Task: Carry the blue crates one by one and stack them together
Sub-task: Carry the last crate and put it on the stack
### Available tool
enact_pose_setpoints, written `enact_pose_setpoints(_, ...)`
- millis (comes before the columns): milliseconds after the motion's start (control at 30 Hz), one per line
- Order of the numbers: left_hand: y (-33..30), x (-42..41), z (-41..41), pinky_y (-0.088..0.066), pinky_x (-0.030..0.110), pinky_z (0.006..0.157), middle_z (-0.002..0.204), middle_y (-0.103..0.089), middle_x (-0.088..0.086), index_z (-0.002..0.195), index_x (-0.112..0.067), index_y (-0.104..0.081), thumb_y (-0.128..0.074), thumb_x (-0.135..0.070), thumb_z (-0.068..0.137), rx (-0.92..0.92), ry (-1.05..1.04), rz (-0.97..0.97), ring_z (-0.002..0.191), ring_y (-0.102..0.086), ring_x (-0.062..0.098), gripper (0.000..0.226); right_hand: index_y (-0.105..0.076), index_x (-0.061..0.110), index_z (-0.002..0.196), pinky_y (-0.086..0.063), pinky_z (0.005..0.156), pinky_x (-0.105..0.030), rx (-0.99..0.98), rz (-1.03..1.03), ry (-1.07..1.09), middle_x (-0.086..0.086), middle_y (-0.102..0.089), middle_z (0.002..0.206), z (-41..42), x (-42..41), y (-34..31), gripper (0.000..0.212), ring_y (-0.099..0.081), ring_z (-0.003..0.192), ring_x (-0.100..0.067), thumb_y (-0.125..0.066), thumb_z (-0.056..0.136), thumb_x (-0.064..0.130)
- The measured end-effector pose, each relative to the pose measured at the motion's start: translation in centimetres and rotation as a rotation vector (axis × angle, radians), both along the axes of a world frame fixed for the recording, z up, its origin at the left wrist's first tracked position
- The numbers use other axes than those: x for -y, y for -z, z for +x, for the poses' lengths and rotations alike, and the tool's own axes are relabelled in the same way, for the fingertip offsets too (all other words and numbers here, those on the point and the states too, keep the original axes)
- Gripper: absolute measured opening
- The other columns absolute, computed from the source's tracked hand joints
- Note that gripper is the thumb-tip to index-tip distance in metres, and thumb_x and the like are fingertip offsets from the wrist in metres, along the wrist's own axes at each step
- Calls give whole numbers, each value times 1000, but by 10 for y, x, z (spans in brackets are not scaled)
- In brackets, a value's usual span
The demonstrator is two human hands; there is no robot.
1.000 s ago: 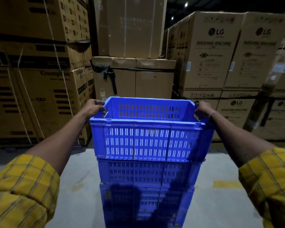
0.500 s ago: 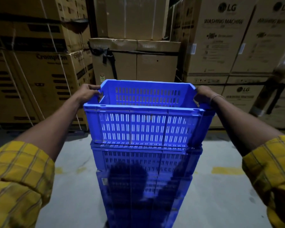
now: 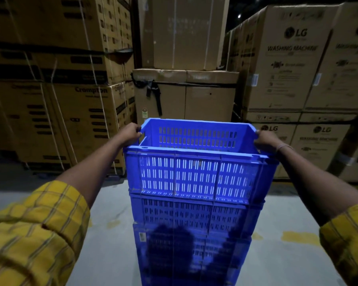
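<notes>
Stack, three crates showing: my left hand [image 3: 129, 134] and right hand [image 3: 266, 140] grip the end rims of the top crate [image 3: 194, 172], seated on the two below (fully nested, I judge), release pending, further crates unseen.

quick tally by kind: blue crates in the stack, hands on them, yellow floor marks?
Blue crates: 3, namely the top crate, the middle crate and the bottom crate.
Hands: 2, the left hand and the right hand, each gripping an end of the top crate.
Yellow floor marks: 4, faint, the clearest on the right.
Total: 9
</notes>
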State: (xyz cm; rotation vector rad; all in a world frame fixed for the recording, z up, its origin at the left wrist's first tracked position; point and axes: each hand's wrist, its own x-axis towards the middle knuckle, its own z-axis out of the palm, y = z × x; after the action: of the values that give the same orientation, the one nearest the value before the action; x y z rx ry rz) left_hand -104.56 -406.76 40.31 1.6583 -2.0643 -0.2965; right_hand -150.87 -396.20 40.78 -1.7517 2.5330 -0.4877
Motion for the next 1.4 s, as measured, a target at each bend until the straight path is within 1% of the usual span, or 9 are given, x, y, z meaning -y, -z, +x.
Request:
enact_pose_setpoints(200, -14, 19, -7, -46, 36, 78, 121, -66, 19, 126, -4, -61, -57, -37, 100, 235, 31, 16, 97, -60, 29, 42, -58, 8, 129, -49, 91, -36, 143, 67, -67, -18, -66, 124, -9, 13, -14, 58, -64, 109, -34, -61, 91, 51)
enact_pose_setpoints(333, -23, 39, -14, -48, 42, 96, 137, -55, 22, 134, -2, -54, -53, -48, 99, 235, 96, -57, 118, -57, 36, 58, -21, 10, 157, -28, 117, -47, 33, -7, -46, -24, -23, 160, -7, 27, -36, 94, -27, 145, -42, -46, 90, 71)
enact_pose_setpoints(500, 19, 53, -25, -20, 51, 123, 168, -5, 15, 153, -5, -30, -38, -77, 89, 576, 70, 105, 154, -5, 36, 96, -6, 8, 158, -10, 123, -47, -141, 169, -49, -11, 7, 166, -4, 21, 17, 106, 4, 154, -27, -42, 86, 77)
enact_pose_setpoints(600, 13, 50, -32, -11, 49, 125, 167, 2, 18, 157, -2, -15, -41, -66, 96, 500, 98, 78, 155, 6, 32, 93, -1, 8, 158, -6, 124, -46, -79, 212, -56, -11, 11, 166, -4, 25, 15, 108, 9, 154, -25, -43, 86, 77)
enact_pose_setpoints(767, 3, 48, -27, -7, 48, 125, 167, 8, 17, 161, -8, -6, -45, -64, 96, 432, 105, 93, 155, 7, 32, 94, -5, 12, 159, -8, 124, -46, 48, 163, -63, -15, 2, 166, 4, 30, -2, 110, 0, 154, -28, -47, 83, 79)
enact_pose_setpoints(933, 7, 55, -18, -10, 52, 124, 168, 8, 14, 161, -12, -6, -50, -70, 90, 388, 93, 95, 155, 4, 34, 102, -7, 13, 159, -1, 123, -50, -87, 90, -39, -13, 4, 166, 10, 27, 1, 114, 5, 154, -28, -36, 78, 89)
enact_pose_setpoints(1067, 18, 64, -15, -19, 55, 122, 167, 0, 18, 159, -11, -12, -56, -76, 81, 379, 98, 110, 154, -6, 38, 112, -23, 9, 156, -16, 122, -49, -132, 126, -44, -12, -9, 166, 8, 23, 17, 132, -8, 153, -27, -33, 61, 100)
enact_pose_setpoints(1267, 9, 43, -19, -43, 44, 100, 136, -51, 22, 135, -6, -46, -66, -56, 88, 322, 121, -74, 123, -49, 34, 71, -45, 12, 141, -34, 112, -46, -128, 105, -30, -12, -36, 150, 18, 13, 10, 117, -34, 138, -28, -44, 61, 97)
enact_pose_setpoints(1400, -1, 18, -26, -40, 42, 106, 144, -49, 22, 149, -6, -40, -61, -48, 95, 229, 101, -171, 131, -49, 35, 71, -61, 12, 121, -43, 97, -37, 81, 89, -19, -13, -50, 142, 20, 6, -5, 119, -53, 122, -31, -46, 45, 102)
